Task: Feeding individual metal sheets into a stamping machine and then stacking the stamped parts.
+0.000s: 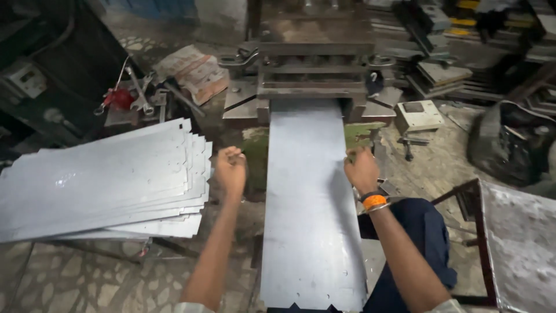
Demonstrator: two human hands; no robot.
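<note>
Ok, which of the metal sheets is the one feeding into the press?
The single long sheet between both hands, right hand on its edge; its far end sits under the press. The others lie stacked at left.

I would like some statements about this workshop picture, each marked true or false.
1. The right hand grips the right edge of the long metal sheet. True.
2. The left hand holds a wrench. False: it is a closed fist beside the sheet's left edge, with no tool.
3. A stack of metal sheets lies left of the hands. True.
4. The orange wristband is on the left wrist. False: it is on the right wrist.
</note>
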